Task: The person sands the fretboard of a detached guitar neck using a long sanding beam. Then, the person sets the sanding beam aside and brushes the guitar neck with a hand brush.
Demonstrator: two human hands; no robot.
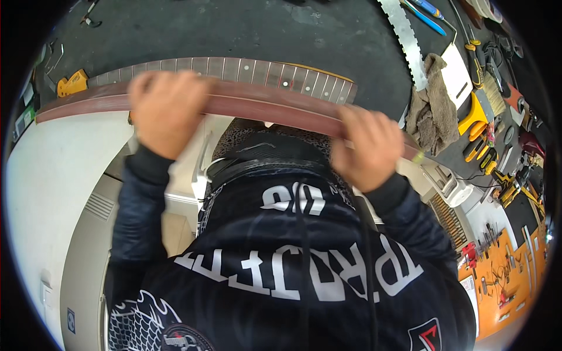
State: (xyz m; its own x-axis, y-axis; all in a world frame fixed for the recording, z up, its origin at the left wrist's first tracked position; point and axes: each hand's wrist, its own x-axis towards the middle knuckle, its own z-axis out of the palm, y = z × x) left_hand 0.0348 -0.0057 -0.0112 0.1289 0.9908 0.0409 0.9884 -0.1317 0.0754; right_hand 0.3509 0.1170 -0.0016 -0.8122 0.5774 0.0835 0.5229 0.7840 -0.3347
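Both hands grip a long reddish-brown bar that spans the near edge of the dark worktop. My left hand is wrapped over it left of centre, and my right hand holds it toward the right end, both slightly blurred. Just behind the bar lies a guitar fretboard with pale fret lines and dot markers, partly hidden by the bar and my left fingers. A small yellow tool sits by the fretboard's left end.
On the dark worktop at right are a notched metal straightedge, a brown cloth, a white card and several hand tools. An orange tool board shows at lower right, a white panel at left.
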